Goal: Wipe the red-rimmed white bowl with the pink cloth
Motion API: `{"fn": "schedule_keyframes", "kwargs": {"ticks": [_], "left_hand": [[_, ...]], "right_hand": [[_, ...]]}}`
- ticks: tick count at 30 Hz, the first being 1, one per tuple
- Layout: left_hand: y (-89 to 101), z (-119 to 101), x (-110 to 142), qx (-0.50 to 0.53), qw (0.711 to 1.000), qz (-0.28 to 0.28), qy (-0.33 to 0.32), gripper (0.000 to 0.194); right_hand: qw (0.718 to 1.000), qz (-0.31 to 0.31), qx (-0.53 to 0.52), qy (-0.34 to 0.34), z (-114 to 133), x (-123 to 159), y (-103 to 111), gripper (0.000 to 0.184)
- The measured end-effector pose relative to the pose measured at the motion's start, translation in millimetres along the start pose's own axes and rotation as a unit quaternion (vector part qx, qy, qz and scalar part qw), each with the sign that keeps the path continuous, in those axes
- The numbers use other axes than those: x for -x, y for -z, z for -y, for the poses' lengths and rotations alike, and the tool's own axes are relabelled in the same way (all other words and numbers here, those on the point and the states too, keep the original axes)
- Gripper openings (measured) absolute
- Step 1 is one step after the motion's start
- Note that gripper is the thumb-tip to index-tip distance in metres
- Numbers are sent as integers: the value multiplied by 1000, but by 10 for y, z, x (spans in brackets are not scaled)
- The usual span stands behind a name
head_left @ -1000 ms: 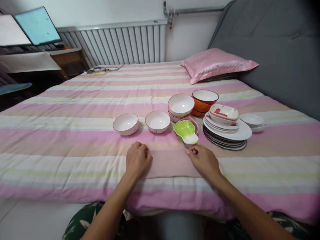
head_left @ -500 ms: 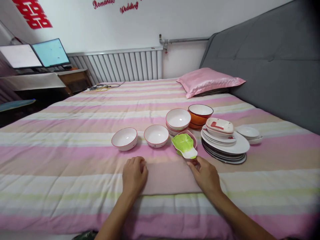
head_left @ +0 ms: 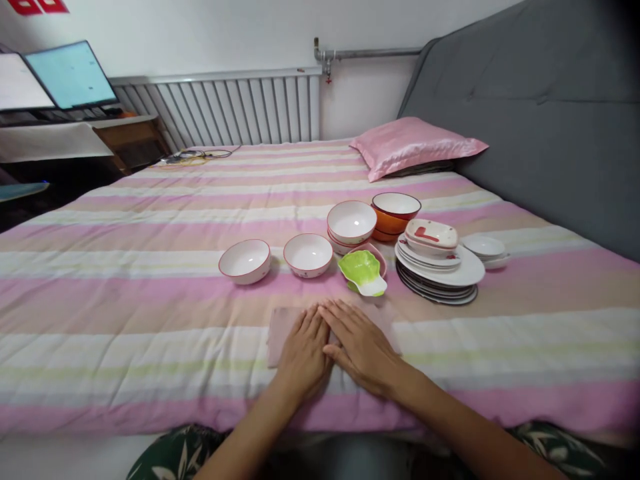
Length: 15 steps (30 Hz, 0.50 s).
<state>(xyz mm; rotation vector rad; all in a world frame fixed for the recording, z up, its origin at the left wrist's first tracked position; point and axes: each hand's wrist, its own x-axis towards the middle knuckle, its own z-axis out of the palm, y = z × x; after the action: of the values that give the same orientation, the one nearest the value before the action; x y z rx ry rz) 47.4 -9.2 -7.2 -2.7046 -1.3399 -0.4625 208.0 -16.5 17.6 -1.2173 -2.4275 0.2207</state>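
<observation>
one head-worn view looks forward and slightly down across the bed from its near edge.

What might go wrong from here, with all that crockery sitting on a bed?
The plate stack, topped by a patterned dish, might slide if the soft bed is jolted. The green dish, just beyond the right hand, could be knocked by a forward reach.

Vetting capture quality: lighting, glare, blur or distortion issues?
Head view: black falloff at upper right, over the grey headboard; sheen on the pink pillow; glare spot in the stacked red-rimmed bowl; soft shadow by the left hand; fine detail on teal monitor unreadable; edges look stretched.
</observation>
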Motion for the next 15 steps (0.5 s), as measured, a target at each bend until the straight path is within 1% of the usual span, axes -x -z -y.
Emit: {"fn": "schedule_keyframes", "kwargs": {"ticks": [2,5,8,12,15], "left_hand": [[-58,3,29,-5,1000,12,10,50],[-82,29,52,-1,1000,25,7,52],[-50,45,48,-1,999,43,13,53],[24,68,39,3,997,59,50,61],[77,123,54,-1,994,73,78,64]], "right_hand": [[999,29,1,-19,-41,-5,-85,60],[998,38,12,-49,-108,38,-173,64],[996,38,31,-71,-138,89,-196,66],[993,29,62,-98,-176,150,-179,65],[988,34,79,-125,-250,205,-166,65]]}}
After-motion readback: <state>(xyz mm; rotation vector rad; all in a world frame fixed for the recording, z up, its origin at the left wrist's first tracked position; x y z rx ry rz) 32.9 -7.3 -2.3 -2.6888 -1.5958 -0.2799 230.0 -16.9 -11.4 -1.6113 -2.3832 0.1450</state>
